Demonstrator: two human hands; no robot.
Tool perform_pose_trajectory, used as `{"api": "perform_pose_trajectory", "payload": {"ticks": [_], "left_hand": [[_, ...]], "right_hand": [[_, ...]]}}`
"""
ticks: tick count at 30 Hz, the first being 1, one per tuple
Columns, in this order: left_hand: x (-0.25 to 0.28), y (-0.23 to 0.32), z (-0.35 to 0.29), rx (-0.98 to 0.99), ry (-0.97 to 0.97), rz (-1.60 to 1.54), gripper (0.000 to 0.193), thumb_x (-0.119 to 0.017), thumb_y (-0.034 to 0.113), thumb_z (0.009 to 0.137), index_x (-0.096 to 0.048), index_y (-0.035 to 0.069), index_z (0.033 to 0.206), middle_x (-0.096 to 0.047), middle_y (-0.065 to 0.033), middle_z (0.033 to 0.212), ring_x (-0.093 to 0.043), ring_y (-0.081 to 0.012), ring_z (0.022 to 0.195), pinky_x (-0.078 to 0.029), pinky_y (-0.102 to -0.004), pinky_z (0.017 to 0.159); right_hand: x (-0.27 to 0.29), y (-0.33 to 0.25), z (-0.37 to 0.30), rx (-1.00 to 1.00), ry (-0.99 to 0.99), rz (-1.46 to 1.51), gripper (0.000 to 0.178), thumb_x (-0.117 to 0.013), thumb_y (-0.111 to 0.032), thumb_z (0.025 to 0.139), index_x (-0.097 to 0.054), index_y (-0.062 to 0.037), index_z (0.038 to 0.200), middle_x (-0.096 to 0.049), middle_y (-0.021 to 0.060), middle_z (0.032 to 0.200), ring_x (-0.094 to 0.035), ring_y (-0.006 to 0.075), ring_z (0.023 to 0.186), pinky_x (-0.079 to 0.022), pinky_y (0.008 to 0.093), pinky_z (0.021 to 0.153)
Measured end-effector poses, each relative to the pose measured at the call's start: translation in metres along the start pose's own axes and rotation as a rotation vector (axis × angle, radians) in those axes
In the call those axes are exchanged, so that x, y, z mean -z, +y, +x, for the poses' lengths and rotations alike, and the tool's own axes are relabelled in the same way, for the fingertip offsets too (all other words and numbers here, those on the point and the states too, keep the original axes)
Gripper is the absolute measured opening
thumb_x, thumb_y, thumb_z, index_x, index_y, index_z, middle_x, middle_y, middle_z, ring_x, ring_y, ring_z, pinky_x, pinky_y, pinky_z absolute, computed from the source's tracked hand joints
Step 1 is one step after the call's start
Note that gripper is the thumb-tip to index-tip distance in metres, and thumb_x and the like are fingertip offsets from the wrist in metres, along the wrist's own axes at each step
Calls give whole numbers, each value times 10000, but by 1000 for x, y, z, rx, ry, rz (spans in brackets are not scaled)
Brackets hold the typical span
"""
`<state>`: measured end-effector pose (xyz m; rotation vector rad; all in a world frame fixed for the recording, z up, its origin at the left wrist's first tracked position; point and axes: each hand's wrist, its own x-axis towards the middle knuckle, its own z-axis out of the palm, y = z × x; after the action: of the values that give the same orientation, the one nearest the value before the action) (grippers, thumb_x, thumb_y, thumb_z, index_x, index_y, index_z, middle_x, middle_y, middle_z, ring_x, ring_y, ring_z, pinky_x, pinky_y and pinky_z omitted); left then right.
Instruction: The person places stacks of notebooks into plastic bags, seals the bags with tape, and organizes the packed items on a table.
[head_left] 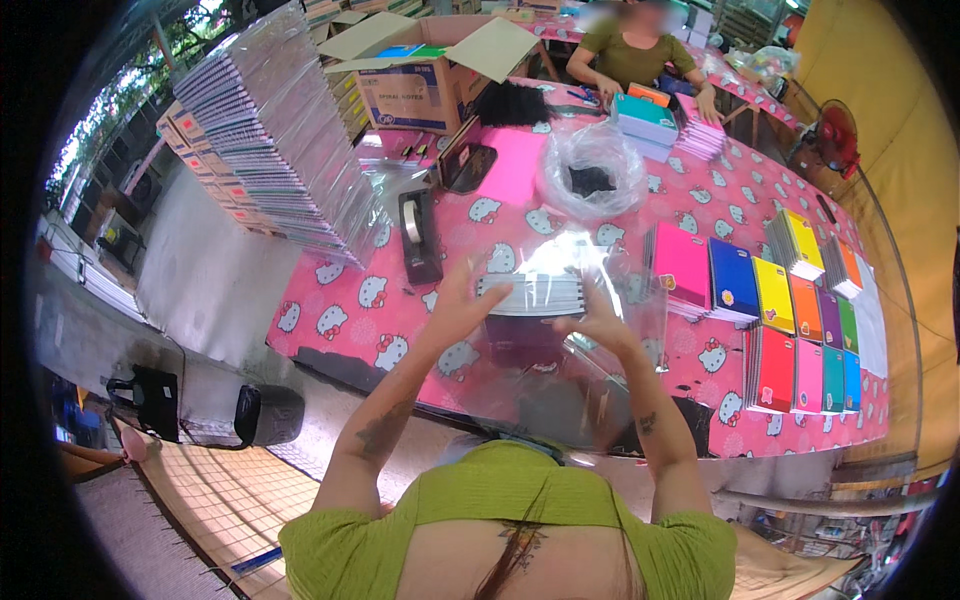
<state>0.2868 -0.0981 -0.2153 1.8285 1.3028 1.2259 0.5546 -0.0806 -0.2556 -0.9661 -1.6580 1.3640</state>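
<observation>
Close in front of me, a stack of spiral notebooks (535, 297) stands edge-up, its white page edges and dark coils showing. Shiny clear plastic film (645, 335) surrounds the stack and spreads to its right. My left hand (468, 305) grips the stack's left end, thumb lying over the near edge. At the opposite end my right hand (600, 318) holds the stack and some film, fingers bent and partly hidden by glare. A black tape dispenser (417, 238) sits left of the stack. Beyond it lies a crumpled clear plastic bag (592, 172).
Coloured notebooks (775, 290) stand in several piles at right. A tall stack of wrapped notebooks (270, 120) rises at left. An open carton (410, 95) is at the back, near a pink sheet (512, 165). A co-worker (640, 55) handles notebooks (645, 120) across the patterned pink table (330, 320).
</observation>
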Motion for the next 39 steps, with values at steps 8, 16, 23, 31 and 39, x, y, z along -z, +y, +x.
{"api": "perform_pose_trajectory", "payload": {"ticks": [8, 16, 23, 31, 39], "left_hand": [[61, -87, 31, 100, 501, 41, 335, -635, 277, 930, -692, -24, 1067, -676, -53, 889, -625, -157, 880, -505, -327, 773], [65, -213, 36, 648, 437, -427, 240, -702, 267, 855, -696, 35, 911, -626, -16, 766, -600, -108, 682, -483, -277, 553], [74, -225, -9, 617, 171, 73, 174, -672, 194, 860, -705, 46, 945, -713, -40, 842, -679, -240, 617, -524, -363, 574], [78, -17, 27, -41, -290, -333, 243, -661, 73, 891, -669, 10, 1126, -676, -36, 1047, -612, -120, 937, -499, -311, 770], [88, 13, 49, -410, -379, -64, 148, -702, 100, 847, -736, 117, 991, -539, -61, 1148, -482, -232, 1150, -386, -371, 987]], "right_hand": [[-9, -117, 5, 356, 411, -378, 340, -675, -236, 882, -619, -71, 1173, -637, 116, 1143, -595, 265, 1088, -440, 393, 940], [-83, -126, 38, 474, 89, -1049, 262, -696, -304, 833, -666, -118, 1015, -631, 62, 933, -617, 283, 871, -440, 419, 820], [-101, -135, 42, 479, -1, -1059, 263, -680, -301, 840, -676, -120, 1030, -665, 63, 849, -642, 254, 764, -455, 406, 747], [-108, -143, 45, 364, 58, -1116, 359, -672, -329, 842, -647, -120, 1133, -689, 98, 868, -656, 286, 742, -461, 419, 747], [-77, -152, 33, 366, -203, -1130, 316, -727, -272, 781, -648, -51, 993, -690, 101, 874, -658, 278, 805, -460, 410, 779]]}}
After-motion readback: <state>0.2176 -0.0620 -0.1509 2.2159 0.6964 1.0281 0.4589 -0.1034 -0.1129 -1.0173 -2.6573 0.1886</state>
